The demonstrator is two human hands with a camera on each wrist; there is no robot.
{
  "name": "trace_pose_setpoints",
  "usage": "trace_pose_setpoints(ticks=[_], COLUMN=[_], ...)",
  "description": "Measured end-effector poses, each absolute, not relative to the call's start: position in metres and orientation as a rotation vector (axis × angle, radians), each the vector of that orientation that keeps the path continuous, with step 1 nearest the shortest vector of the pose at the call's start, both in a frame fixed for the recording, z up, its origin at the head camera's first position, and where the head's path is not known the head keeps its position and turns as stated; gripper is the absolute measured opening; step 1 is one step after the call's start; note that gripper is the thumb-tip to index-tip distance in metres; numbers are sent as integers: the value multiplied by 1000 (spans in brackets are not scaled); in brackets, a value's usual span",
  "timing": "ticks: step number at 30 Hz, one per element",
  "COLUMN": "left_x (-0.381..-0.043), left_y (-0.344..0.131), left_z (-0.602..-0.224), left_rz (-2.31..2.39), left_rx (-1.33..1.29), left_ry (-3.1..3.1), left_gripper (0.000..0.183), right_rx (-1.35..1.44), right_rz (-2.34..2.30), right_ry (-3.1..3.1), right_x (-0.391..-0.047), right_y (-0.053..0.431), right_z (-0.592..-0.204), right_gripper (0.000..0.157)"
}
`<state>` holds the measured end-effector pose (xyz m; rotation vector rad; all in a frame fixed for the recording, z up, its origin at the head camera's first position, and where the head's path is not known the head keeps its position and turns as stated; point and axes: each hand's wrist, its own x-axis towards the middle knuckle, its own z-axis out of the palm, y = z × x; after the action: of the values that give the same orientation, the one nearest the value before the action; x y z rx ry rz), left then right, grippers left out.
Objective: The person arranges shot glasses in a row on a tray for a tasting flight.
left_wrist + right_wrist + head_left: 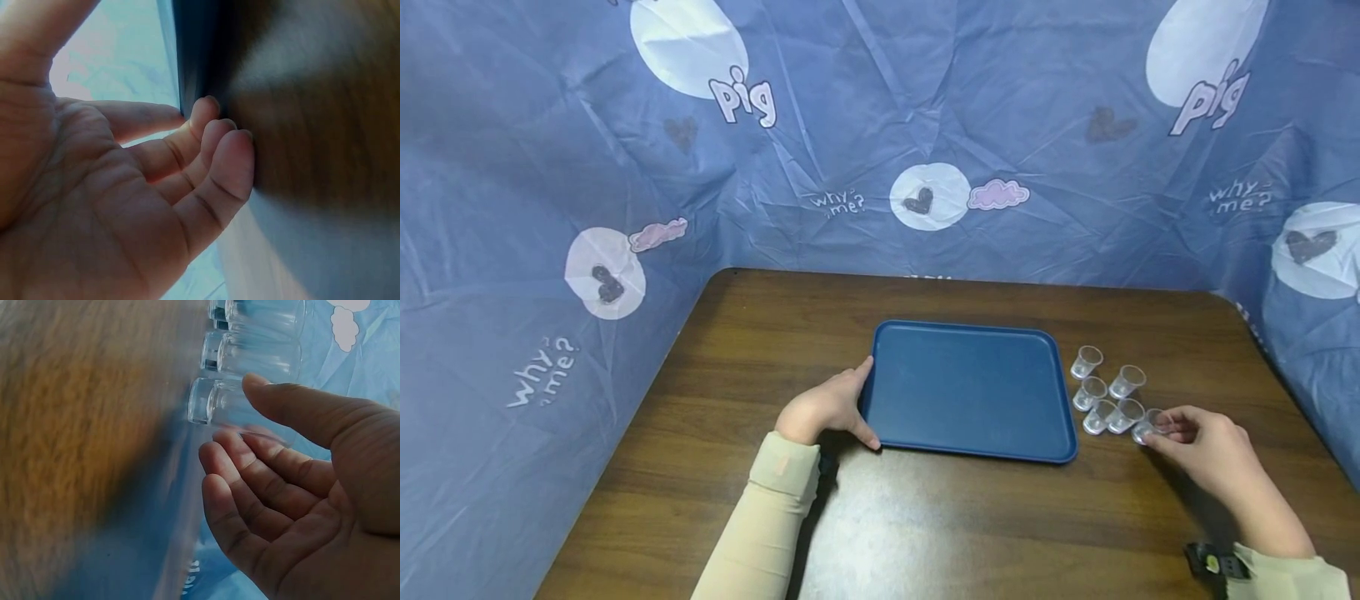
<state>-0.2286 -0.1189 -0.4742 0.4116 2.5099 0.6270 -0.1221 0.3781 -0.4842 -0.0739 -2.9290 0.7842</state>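
Note:
A blue rectangular tray [970, 392] lies flat on the wooden table. My left hand [831, 406] is at its left side, thumb by the near corner and fingertips against the edge; the left wrist view shows the fingers [228, 165] loosely bent, the palm bare. To the right of the tray, several small clear shot glasses [1126, 381] stand upright in a close cluster. With thumb and fingers, my right hand [1210, 450] holds the rightmost shot glass [1144, 430], which is still among the others. In the right wrist view, the thumb lies along that glass [228, 403].
The brown table [760, 333] extends around the tray on all sides. A blue printed cloth [850, 125] hangs behind it and at both sides. Neighbouring glasses [250, 353] stand very close to the held one.

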Motion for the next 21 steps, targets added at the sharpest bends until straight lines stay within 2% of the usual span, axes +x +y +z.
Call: trace_pose_setpoints(ticks=[21], left_x=[-227], left_y=[-119], left_z=[-472], left_rz=[636], left_rx=[406], left_ry=[2513], left_gripper=[140], right_rx=[-6], right_rz=[757], right_ry=[-2686], right_x=[-117], right_y=[367], right_z=[-453], right_gripper=[26])
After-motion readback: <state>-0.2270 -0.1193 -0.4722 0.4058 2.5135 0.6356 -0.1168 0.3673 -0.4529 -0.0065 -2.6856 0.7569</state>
